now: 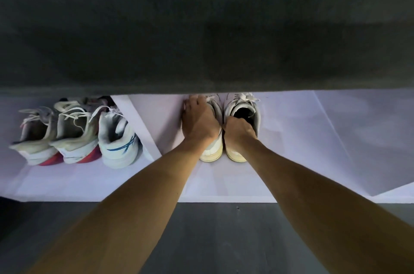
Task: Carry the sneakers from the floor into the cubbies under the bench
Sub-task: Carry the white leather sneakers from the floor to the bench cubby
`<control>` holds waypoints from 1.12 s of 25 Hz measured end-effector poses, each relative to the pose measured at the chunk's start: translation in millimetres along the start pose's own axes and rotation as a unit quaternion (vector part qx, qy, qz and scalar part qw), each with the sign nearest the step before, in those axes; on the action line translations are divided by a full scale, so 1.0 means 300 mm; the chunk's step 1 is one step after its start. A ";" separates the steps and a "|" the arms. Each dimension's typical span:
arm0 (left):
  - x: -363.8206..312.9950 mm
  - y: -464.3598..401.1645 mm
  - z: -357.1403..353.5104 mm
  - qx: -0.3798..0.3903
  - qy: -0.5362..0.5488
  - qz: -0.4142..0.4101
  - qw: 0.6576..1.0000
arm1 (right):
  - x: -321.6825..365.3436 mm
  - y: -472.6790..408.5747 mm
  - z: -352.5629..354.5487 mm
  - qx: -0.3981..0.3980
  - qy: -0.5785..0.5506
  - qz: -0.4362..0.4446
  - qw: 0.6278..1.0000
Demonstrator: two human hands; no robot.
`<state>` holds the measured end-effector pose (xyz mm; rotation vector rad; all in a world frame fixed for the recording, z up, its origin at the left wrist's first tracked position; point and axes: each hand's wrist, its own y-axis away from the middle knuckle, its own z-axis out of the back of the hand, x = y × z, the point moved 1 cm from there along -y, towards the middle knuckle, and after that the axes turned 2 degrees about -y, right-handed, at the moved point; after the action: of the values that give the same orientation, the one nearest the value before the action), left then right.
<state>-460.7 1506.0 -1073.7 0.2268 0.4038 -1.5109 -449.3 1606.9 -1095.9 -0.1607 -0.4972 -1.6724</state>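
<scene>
Both hands — left (199, 120), right (239, 131) — clasp cream sneakers (237, 153) inside middle cubby (291, 139).

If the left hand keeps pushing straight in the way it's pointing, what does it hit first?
Probably nothing solid at once. The left hand lies over the left white sneaker, pointing into the middle cubby. Ahead, the bench top hides the cubby's depth, so its back wall would likely come first, though it is not visible.

Under the dark bench surface (201, 27), you see a white cubby floor (291, 150) split by a slanted divider (136, 121), with three sneakers (76, 135) standing heels out on its left side and a cream-soled pair (224, 148) side by side on the right.
</scene>
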 end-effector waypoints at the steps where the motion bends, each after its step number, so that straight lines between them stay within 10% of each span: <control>1: -0.001 0.013 0.002 -0.004 0.001 -0.017 1.000 | -0.001 -0.001 0.005 0.010 -0.002 0.005 1.000; 28: -0.272 0.624 0.629 0.128 -0.079 -0.085 0.985 | -0.062 0.775 0.634 0.016 0.090 0.191 0.977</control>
<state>-253.7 1517.9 -888.3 0.2775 0.1025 -1.7352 -254.1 1682.0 -879.4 -0.0748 -0.3311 -1.2872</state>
